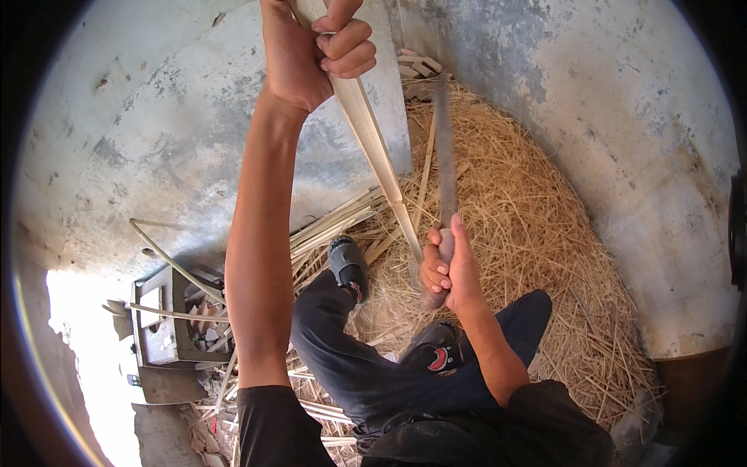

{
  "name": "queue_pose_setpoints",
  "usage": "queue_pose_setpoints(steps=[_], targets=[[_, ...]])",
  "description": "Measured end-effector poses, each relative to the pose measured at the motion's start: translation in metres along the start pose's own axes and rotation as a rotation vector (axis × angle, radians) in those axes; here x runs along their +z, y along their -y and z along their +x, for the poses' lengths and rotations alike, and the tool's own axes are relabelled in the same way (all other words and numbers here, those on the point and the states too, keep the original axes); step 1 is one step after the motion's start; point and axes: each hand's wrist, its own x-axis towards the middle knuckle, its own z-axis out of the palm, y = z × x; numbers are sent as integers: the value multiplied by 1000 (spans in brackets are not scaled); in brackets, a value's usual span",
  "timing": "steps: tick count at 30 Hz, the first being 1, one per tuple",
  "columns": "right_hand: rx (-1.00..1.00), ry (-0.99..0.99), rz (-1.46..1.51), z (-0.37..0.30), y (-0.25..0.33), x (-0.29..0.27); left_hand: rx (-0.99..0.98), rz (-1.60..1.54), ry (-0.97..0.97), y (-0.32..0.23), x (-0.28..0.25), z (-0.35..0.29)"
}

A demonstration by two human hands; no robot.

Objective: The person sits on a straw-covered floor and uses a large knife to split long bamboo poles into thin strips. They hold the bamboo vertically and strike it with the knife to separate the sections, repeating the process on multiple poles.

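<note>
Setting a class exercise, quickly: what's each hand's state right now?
Left hand: closed, holding a pale strip.
Right hand: closed, holding a long-bladed tool.

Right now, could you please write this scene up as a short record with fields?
left hand: gripping a pale strip near the top of the view
right hand: gripping the handle of a long-bladed tool, blade pointing up the picture, slightly blurred
strip position: slanting down toward the right hand; whether its lower end touches the fingers is unclear
floor: heap of straw-like shavings on the right, loose pale strips beyond the left shoe
left side: grey box with scraps inside
backdrop: stained, weathered wall
</note>
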Motion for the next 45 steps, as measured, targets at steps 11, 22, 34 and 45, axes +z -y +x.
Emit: queue_pose_setpoints(steps=[11,22,34,45], targets=[[175,-75,-132,2,-29,-10,10,2,43,7,-4,11],[107,-116,-244,6,-43,-6,20,24,57,15,9,13],[-118,-10,-40,-20,-12,-3,4,21,125,15,6,16],[-58,1,26,-31,26,6,-21,-31,151,13,9,11]])
